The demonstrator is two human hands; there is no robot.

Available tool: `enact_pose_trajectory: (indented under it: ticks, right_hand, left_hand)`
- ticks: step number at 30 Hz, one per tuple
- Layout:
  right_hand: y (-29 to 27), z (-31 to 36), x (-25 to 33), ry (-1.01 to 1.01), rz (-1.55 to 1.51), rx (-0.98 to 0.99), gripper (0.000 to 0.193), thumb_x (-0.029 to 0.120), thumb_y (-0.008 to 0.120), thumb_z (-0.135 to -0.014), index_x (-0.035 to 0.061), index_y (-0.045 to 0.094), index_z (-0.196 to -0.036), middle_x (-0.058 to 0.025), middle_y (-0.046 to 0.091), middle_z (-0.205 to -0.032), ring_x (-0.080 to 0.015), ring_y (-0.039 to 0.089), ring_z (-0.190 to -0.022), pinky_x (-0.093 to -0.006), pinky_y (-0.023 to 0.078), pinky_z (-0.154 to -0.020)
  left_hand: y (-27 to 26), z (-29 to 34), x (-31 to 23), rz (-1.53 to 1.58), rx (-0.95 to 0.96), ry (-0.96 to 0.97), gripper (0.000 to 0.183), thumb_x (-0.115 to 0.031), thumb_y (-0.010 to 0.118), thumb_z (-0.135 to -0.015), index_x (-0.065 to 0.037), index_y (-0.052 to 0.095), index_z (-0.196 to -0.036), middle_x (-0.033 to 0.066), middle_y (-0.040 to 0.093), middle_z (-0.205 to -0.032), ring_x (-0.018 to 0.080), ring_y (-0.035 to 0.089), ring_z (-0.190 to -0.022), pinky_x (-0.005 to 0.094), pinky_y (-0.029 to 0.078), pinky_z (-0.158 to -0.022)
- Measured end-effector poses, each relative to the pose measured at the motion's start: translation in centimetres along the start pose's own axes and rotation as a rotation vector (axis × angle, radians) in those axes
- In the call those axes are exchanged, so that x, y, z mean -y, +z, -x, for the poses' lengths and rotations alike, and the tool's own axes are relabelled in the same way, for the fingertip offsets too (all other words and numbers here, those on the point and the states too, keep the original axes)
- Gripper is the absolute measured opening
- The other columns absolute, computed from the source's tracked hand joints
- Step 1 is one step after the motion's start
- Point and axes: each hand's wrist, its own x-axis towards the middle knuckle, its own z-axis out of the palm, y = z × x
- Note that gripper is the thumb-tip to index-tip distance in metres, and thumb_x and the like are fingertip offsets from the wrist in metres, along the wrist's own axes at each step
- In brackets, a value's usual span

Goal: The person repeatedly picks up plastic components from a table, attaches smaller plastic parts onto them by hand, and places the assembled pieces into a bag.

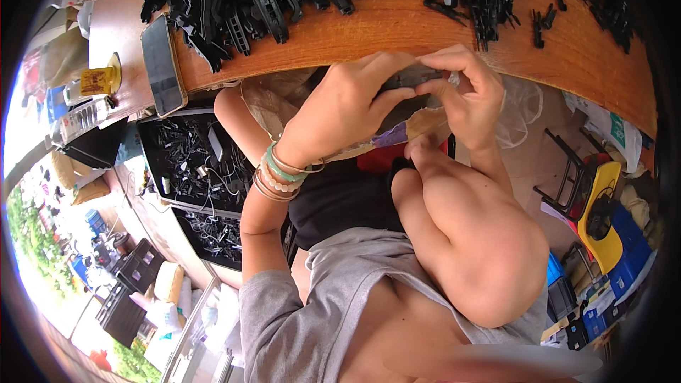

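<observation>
Just off the table's near edge, my two hands meet around a small dark grey plastic part (399, 82). My left hand (340, 103), with several bracelets (277, 174) on its wrist, grips one end between thumb and fingers. At the other end, the thumb and forefinger of my right hand (468, 89) pinch the part. Fingers cover much of it, so its full shape cannot be made out. Beneath the hands an open sack (266, 103) with a torn, partly purple edge lies over my lap.
Black plastic parts (266, 0) are heaped along the wooden table (355, 28). A phone (163, 64) lies at the table's left edge, near a yellow container (101, 81). Trays of black parts (191, 149) stand lower left. A yellow stool (599, 220) is at the right.
</observation>
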Motion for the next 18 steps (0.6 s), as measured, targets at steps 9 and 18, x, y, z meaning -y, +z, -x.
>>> enact_pose_trajectory:
  ticks: [9,18]
  right_hand:
    - [-0.5,0.0,0.5,0.114,0.022,0.166,0.028,-0.005,0.072,-0.070,0.0014,0.067,-0.097,-0.0063,0.065,-0.085,-0.0158,0.060,-0.069,-0.0272,0.046,-0.060]
    - [-0.9,-3.9,-0.9,-0.278,0.741,-0.117,0.018,0.003,0.072,-0.072,0.0039,0.065,-0.089,-0.0057,0.060,-0.085,-0.0248,0.057,-0.079,-0.0360,0.045,-0.067]
  left_hand:
    - [-1.1,0.0,1.1,0.008,0.085,-0.056,0.026,-0.015,0.073,-0.077,0.000,0.064,-0.096,0.0167,0.065,-0.077,0.0358,0.063,-0.069,0.0358,0.051,-0.062]
    - [-2.9,-7.5,4.6,-0.828,-0.443,-0.082,0.027,-0.029,0.076,-0.075,-0.004,0.069,-0.082,0.0066,0.065,-0.070,0.0232,0.061,-0.057,0.0312,0.048,-0.055]
